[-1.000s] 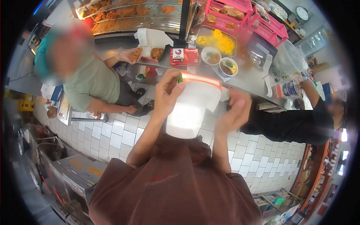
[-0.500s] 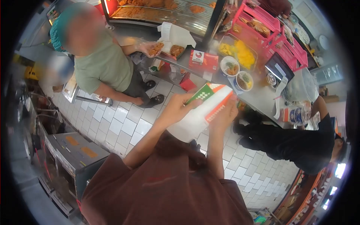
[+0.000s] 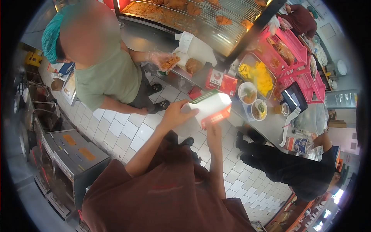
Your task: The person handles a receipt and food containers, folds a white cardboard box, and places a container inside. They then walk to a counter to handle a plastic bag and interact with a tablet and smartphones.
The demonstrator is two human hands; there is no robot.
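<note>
A paperboard food carton (image 3: 210, 105), white inside with green and orange printed sides, is held up in front of my body. My left hand (image 3: 178, 115) grips its left side, the thumb lying over the white board. At its lower orange edge, my right hand (image 3: 213, 133) has its fingers closed on the board. The carton's upper right end is washed out by glare, and the fingers behind it are hidden. Beyond it, a red printed box (image 3: 221, 82) stands on the metal counter (image 3: 270, 127).
On the left, a co-worker's gloved hand (image 3: 160, 60) holds fried food above an open box (image 3: 193, 63). Two bowls (image 3: 247, 92), a tray of yellow food (image 3: 257, 75) and pink crates (image 3: 293, 54) line the counter. Another person in black (image 3: 286, 162) stands at right.
My view has shifted. The carton has turned and its white face spreads wider; my right hand has slid from its right side to its lower edge. The co-worker's gloved hand still holds food.
</note>
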